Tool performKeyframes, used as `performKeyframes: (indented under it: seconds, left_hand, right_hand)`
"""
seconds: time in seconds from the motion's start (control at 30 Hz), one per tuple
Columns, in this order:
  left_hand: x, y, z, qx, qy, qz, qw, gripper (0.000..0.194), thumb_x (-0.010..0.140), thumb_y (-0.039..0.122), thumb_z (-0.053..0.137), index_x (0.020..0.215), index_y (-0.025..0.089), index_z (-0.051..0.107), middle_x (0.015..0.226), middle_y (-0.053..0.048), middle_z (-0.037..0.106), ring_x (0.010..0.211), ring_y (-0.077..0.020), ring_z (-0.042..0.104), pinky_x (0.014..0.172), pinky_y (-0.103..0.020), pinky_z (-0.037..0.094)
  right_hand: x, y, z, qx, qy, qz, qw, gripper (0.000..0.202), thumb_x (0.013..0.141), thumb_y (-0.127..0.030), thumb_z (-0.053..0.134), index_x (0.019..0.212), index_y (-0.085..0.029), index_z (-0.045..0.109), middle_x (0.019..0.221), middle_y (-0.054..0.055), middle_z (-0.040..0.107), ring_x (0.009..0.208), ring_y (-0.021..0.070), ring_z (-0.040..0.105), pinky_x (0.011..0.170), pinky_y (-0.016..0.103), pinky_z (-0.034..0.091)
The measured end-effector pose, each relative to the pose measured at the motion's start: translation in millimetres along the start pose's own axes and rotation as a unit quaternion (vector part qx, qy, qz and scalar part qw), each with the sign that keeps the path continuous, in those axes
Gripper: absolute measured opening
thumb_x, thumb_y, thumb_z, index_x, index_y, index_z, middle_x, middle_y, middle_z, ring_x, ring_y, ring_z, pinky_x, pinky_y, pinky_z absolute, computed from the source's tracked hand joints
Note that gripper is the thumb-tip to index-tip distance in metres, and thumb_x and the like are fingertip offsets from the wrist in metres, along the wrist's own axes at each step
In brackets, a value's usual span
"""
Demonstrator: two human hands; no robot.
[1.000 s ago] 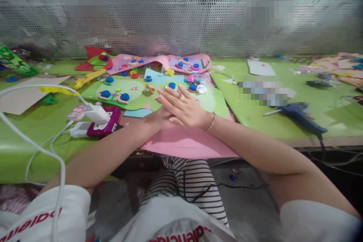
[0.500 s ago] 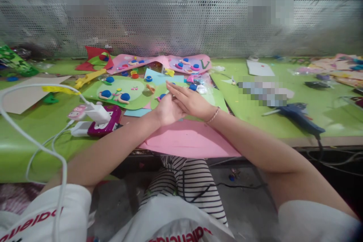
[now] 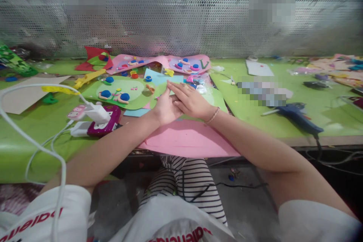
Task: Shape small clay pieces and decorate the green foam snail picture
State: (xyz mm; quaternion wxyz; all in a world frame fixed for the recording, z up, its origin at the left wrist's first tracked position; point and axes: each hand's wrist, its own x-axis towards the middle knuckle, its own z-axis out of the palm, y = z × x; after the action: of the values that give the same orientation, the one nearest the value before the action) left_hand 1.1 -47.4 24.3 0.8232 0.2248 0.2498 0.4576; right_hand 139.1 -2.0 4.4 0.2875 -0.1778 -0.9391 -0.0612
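Observation:
My left hand and my right hand are pressed palm to palm above the green foam piece in the middle. The right hand lies over the left with its fingers stretched out; anything between the palms is hidden. The green piece carries blue snail-like shapes and small flowers. Nearest my body, a pink foam sheet lies under my wrists. Behind the green piece are a pale blue sheet and a pink decorated piece.
At the left, a purple power strip holds white plugs, and a white cable loops across the table. A blue glue gun lies at the right. A perforated metal panel stands behind the table.
My right hand has shifted slightly over the left palm, and the fingertips of both hands sit a little differently. Objects on the table have stayed in place.

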Motion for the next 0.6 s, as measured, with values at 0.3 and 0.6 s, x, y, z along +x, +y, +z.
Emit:
performKeyframes:
  seconds: [0.3, 0.6]
  left_hand:
    - [-1.7, -4.3, 0.7, 0.010, -0.027, -0.041, 0.999, 0.064, 0.095, 0.057, 0.017, 0.114, 0.015, 0.061, 0.079, -0.007, 0.069, 0.074, -0.0166, 0.063, 0.075, -0.028, 0.045]
    - [-1.5, 2.7, -5.7, -0.033, -0.050, 0.003, 0.998, 0.064, 0.094, 0.057, 0.019, 0.122, 0.014, 0.057, 0.077, -0.006, 0.068, 0.065, -0.0153, 0.060, 0.068, -0.028, 0.046]
  right_hand:
    - [0.6, -6.1, -4.5, -0.039, 0.032, 0.031, 0.998, 0.065, 0.099, -0.045, 0.014, 0.150, -0.007, 0.022, 0.153, 0.016, 0.033, 0.143, 0.0232, 0.030, 0.118, 0.049, 0.021]
    - [1.0, -7.5, -2.7, -0.069, 0.021, 0.014, 0.997, 0.072, 0.097, -0.054, 0.008, 0.153, -0.010, 0.013, 0.156, 0.015, 0.028, 0.145, 0.0266, 0.024, 0.119, 0.053, 0.014]
